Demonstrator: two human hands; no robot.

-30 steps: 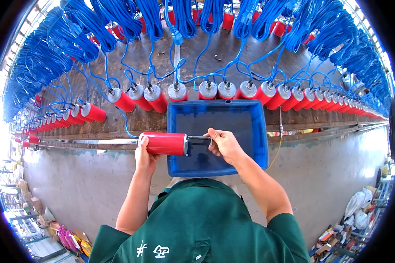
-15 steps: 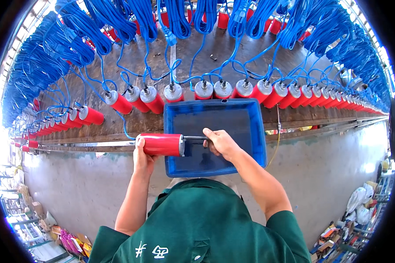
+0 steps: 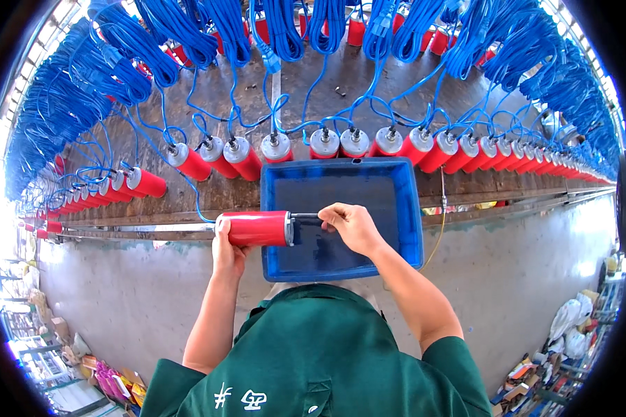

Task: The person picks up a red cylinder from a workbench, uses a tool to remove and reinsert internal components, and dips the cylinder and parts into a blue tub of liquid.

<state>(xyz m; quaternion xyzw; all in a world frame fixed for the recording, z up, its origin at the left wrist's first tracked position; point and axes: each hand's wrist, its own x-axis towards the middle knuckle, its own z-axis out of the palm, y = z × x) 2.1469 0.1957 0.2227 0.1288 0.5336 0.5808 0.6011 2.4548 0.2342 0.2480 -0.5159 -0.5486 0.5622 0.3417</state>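
Note:
My left hand [image 3: 227, 251] is wrapped round the left end of a red cylindrical motor [image 3: 259, 229], which lies level. A blue cord runs up from that end. From the grey metal cap on its right end sticks out a thin dark shaft [image 3: 305, 216]. The fingers of my right hand [image 3: 349, 226] are closed in a pinch at the free tip of this shaft. Below the motor's right end and my right hand is a blue plastic tub [image 3: 412, 208] with dark liquid in it.
Along the front of the dark workbench [image 3: 299, 90] stands a curved row of red motors [image 3: 189, 164] with grey tops. Coiled bundles of blue cable [image 3: 278, 28] hang behind them, their cords crossing the bench. A yellow cord [image 3: 436, 240] dangles right of the tub.
My right hand has shifted slightly left and its fingers have turned and curled at the shaft tip. The motor and my left hand have stayed almost still.

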